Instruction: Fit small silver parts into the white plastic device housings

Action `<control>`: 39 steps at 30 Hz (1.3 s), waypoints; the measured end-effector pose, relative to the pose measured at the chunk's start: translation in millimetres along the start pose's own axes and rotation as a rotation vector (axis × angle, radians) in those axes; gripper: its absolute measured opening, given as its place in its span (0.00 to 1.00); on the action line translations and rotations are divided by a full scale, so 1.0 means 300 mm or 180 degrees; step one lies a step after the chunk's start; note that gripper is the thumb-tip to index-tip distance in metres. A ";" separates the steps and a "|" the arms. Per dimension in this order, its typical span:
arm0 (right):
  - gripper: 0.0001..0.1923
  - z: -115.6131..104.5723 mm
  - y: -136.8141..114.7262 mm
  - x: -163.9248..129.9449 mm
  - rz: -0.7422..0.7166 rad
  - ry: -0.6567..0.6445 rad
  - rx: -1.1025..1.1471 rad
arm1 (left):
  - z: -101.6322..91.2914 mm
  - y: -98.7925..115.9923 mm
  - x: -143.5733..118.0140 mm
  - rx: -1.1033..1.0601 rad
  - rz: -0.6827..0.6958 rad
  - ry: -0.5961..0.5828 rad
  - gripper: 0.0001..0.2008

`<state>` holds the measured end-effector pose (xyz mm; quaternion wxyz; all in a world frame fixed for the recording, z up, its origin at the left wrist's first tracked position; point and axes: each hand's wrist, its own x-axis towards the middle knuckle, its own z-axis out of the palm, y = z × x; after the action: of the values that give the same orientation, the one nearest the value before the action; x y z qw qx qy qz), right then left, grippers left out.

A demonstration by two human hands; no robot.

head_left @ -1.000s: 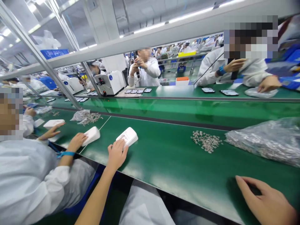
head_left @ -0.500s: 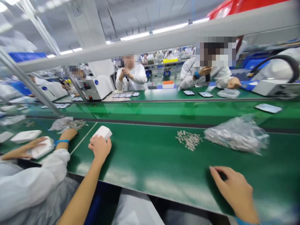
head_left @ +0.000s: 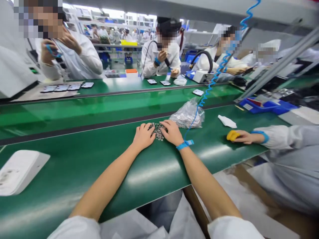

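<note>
A small heap of tiny metal parts lies on the green bench surface. My left hand rests on its left side and my right hand on its right, fingers down on the parts. Whether either hand pinches a part is hidden. A blue wrist strap circles my right wrist, and its coiled blue cord rises up to the right. A clear bag of the same parts sits just behind my right hand. A white plastic housing lies far to my left.
A co-worker's hand at the right holds a yellow object beside a white piece. Blue trays stand farther right. Beyond a green conveyor, people in white coats work with dark flat panels.
The view has swung right. My left hand has let go of the white housing, and both hands have come together on the heap of metal parts.
</note>
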<state>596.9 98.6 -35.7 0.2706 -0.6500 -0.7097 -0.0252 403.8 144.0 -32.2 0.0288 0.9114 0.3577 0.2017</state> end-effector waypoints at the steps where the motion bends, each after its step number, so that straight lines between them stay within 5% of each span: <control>1: 0.18 0.013 0.006 0.001 -0.0019 -0.0082 -0.0079 | 0.004 -0.004 -0.005 -0.0007 0.0042 -0.0035 0.18; 13: 0.28 0.015 -0.005 -0.039 -0.0128 -0.0638 -0.0353 | 0.017 -0.014 -0.005 -0.0070 -0.0187 -0.0159 0.23; 23: 0.25 -0.026 -0.009 -0.036 -0.0128 -0.0031 0.0289 | 0.026 -0.034 0.001 -0.0223 -0.0417 -0.0097 0.26; 27: 0.18 -0.095 0.150 0.036 0.0545 0.0906 0.0079 | 0.026 -0.044 0.006 -0.0346 -0.0579 -0.0063 0.27; 30: 0.16 -0.183 0.351 0.107 0.2092 0.1427 -0.0323 | 0.019 -0.047 0.011 -0.0530 -0.0769 0.0008 0.26; 32: 0.17 -0.235 0.465 0.134 0.2638 0.1486 -0.0382 | 0.015 -0.049 0.014 -0.0673 -0.0850 0.0056 0.25; 35: 0.09 -0.278 0.559 0.142 0.2928 0.1247 -0.0256 | 0.014 -0.052 0.018 -0.0828 -0.0899 0.0127 0.22; 39: 0.07 -0.320 0.560 0.154 0.2731 0.1073 -0.0111 | 0.017 -0.058 0.022 -0.0880 -0.0966 0.0252 0.18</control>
<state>787.4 129.3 12.3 0.3573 -0.8763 -0.3220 -0.0282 399.1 161.8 -37.9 0.1696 0.8258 0.4606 0.2778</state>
